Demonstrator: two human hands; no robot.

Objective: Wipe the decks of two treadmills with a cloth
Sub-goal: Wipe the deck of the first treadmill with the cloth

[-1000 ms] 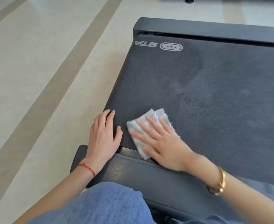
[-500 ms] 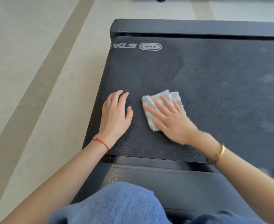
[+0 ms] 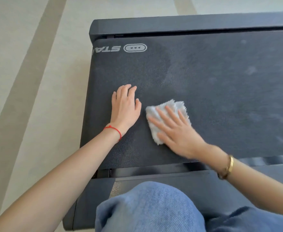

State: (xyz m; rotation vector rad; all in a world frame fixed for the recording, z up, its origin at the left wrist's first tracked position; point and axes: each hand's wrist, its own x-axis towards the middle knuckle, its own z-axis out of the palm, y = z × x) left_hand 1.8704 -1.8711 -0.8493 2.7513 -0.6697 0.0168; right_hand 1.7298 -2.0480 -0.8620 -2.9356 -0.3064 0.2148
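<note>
A dark treadmill deck [image 3: 212,84] fills the middle of the view, with a grey logo near its far left corner. A folded white cloth [image 3: 167,109] lies on the belt near its left side. My right hand [image 3: 179,133] presses flat on the cloth, fingers spread, and looks slightly blurred. My left hand [image 3: 125,108] rests flat on the belt just left of the cloth, holding nothing, a red string on its wrist. The left part of the belt looks darker than the dusty right part.
Black end caps [image 3: 179,24] frame the belt at the far edge and the near edge. My blue-jeaned knee [image 3: 150,208] rests over the near cap. Pale floor with a beige stripe [image 3: 20,84] lies to the left.
Both hands have moved from the near edge farther onto the belt. The right hand has slid the cloth with it, first away from me, then slightly right.
</note>
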